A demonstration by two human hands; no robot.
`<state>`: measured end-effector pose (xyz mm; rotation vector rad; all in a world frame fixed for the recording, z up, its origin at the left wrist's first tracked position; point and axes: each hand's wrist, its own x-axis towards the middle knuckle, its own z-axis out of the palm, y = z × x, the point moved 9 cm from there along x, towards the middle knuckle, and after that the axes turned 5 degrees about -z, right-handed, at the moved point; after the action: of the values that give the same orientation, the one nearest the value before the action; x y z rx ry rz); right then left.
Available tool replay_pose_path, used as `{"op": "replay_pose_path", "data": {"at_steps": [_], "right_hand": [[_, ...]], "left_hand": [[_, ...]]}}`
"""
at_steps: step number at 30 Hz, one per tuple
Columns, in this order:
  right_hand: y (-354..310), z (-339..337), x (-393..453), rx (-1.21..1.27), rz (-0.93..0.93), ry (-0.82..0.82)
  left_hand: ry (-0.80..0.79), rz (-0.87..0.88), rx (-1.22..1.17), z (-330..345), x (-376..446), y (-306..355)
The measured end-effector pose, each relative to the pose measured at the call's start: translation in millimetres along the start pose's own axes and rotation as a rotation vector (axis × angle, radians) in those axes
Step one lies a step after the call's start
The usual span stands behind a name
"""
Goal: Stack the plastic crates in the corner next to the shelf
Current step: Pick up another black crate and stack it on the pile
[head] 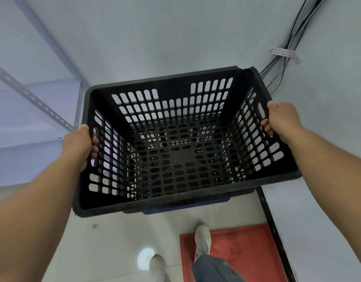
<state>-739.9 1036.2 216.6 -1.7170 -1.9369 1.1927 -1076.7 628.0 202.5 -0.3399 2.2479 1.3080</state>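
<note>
A black plastic crate (pixel 181 151) with slotted walls and floor fills the middle of the view, held up in front of the corner. My left hand (pixel 79 144) grips its left handle slot. My right hand (pixel 281 119) grips the right rim and handle slot. Both sets of fingers curl through the wall slots. Under the crate's near edge a strip of a blue crate (pixel 185 206) shows, with another dark rim beside it; the rest of what lies below is hidden. The metal shelf (pixel 33 98) stands to the left of the corner.
White walls meet behind the crate. Black cables (pixel 293 37) with a white label run down the right wall. A red mat (pixel 236 253) lies on the tiled floor at lower right beside a dark skirting strip. My own feet in white shoes (pixel 203 239) stand just behind the crates.
</note>
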Motion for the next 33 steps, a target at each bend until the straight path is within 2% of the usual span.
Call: {"op": "replay_pose_path", "data": {"at_steps": [5, 17, 19, 23, 27, 30, 33], "right_hand": [[-8.8, -0.4, 4.7, -0.036, 0.006, 0.031], [-10.0, 3.4, 12.7, -0.123, 0.042, 0.008], [-9.8, 3.9, 9.1, -0.141, 0.044, 0.002], [-13.4, 4.7, 2.3, -0.142, 0.025, -0.059], [-12.6, -2.8, -8.3, -0.365, -0.082, -0.080], [4.9, -11.6, -33.9, -0.537, -0.146, -0.040], [22.8, -15.7, -49.2, -0.575, -0.148, 0.005]], "left_hand": [[0.088, -0.013, 0.001, 0.0, 8.2, 7.1], [0.195, 0.112, 0.141, -2.0, 4.9, 15.0], [0.186, 0.118, 0.165, -2.3, -0.3, 15.0], [0.051, 0.079, 0.182, -0.6, -2.4, 11.9], [0.088, 0.204, 0.507, -12.1, -18.0, 6.3], [0.114, 0.274, 0.572, -19.6, -43.2, -16.2], [0.162, 0.282, 0.595, -27.0, -58.1, -35.1]]}}
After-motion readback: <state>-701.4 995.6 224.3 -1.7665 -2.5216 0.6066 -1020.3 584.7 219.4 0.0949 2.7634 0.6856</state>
